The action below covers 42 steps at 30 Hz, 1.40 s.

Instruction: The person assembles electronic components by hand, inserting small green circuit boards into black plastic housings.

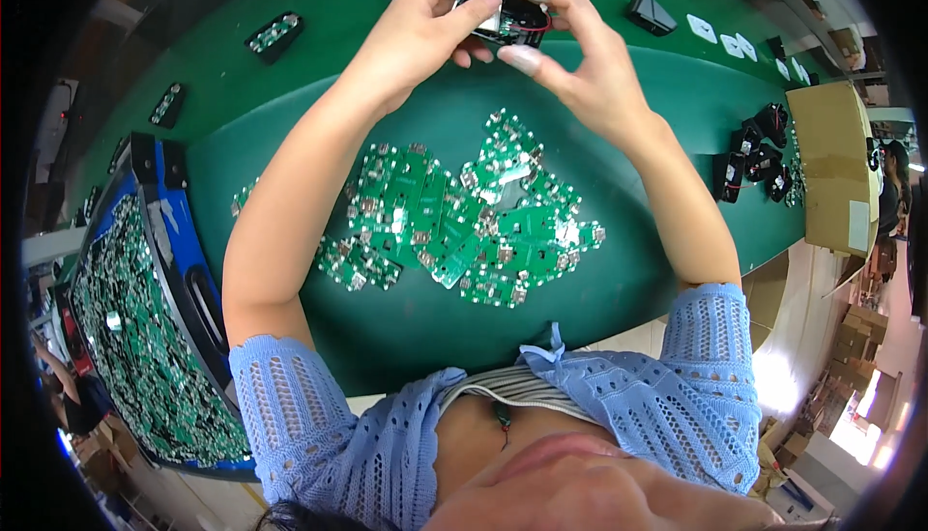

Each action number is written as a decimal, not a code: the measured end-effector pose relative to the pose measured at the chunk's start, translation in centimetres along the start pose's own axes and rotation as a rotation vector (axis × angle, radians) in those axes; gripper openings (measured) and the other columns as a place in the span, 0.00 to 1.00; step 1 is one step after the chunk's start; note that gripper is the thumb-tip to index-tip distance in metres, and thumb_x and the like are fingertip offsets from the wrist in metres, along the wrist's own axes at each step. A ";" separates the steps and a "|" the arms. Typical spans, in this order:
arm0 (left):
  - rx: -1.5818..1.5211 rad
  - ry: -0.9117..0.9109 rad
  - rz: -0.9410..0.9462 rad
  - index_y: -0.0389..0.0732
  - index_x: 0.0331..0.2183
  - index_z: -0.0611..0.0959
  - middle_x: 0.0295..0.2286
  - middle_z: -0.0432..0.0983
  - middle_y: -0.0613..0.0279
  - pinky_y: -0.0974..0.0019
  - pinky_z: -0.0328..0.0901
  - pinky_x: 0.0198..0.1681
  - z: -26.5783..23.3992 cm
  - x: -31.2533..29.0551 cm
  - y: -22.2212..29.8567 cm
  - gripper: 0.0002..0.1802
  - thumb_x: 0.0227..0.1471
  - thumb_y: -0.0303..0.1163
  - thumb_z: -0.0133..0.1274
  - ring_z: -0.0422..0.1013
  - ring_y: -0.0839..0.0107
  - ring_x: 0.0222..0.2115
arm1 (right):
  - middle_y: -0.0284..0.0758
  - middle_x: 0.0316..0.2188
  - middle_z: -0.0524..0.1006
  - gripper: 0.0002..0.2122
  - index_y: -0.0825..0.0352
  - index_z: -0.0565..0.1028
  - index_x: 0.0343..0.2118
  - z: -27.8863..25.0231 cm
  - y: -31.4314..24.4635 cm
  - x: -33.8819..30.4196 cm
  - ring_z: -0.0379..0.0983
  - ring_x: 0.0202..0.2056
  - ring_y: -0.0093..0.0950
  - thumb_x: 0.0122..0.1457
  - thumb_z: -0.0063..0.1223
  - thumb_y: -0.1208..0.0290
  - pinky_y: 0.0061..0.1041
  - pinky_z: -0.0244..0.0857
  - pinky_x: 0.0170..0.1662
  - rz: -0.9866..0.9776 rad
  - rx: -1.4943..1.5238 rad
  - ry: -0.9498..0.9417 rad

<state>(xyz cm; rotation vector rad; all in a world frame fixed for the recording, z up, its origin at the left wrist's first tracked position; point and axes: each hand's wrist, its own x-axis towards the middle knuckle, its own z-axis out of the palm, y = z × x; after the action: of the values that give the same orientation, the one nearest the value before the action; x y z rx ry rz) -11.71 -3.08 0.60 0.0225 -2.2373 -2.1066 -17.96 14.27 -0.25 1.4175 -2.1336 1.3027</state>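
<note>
At the far middle of the table I hold a black plastic housing (525, 19) between both hands. It is tilted with its open side toward me, and a red wire and a white part show inside. My left hand (411, 38) grips its left end, with the thumb pressed over the white part. My right hand (597, 59) closes on the right end, thumb below and fingers above; pale coverings wrap its thumb and a fingertip. Nearer me, a loose pile of green circuit boards (454, 217) lies between my forearms.
At left stands a blue-and-black bin (179, 212) heaped with circuit boards. Black housings (275, 36) with boards lie far left, another housing (651, 13) far right, beside white square pieces (732, 45). Black wired parts (752, 154) sit near a cardboard box (829, 169) at right.
</note>
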 end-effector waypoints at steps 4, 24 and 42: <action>-0.088 0.091 -0.061 0.32 0.38 0.72 0.27 0.73 0.60 0.76 0.64 0.25 -0.4 -3.1 0.5 0.17 0.51 0.35 0.52 0.71 0.77 0.23 | 0.34 0.27 0.75 0.04 0.69 0.74 0.26 -0.2 -1.2 -0.4 0.72 0.31 0.32 0.45 0.56 0.80 0.27 0.67 0.35 -0.170 -0.137 0.074; -0.352 0.473 0.013 0.27 0.43 0.64 0.37 0.69 0.47 0.65 0.71 0.39 -2.4 -7.0 -1.1 0.19 0.49 0.22 0.46 0.73 0.61 0.32 | 0.37 0.33 0.69 0.24 0.67 0.73 0.34 7.1 -8.2 -4.8 0.68 0.35 0.34 0.41 0.58 0.51 0.31 0.67 0.34 -0.044 -0.384 -0.398; -0.405 0.411 -0.026 0.28 0.37 0.69 0.32 0.72 0.52 0.70 0.74 0.27 -0.8 -7.5 -0.7 0.12 0.51 0.26 0.44 0.74 0.65 0.25 | 0.36 0.24 0.73 0.06 0.73 0.70 0.32 -1.4 -7.8 -4.0 0.74 0.26 0.24 0.54 0.51 0.76 0.20 0.69 0.28 0.607 0.649 -0.042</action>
<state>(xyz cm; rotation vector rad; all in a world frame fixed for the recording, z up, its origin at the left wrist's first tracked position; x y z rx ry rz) -4.26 -3.52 -0.35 0.4211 -1.5709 -2.2717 -9.81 16.89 2.15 0.9846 -2.3842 2.3701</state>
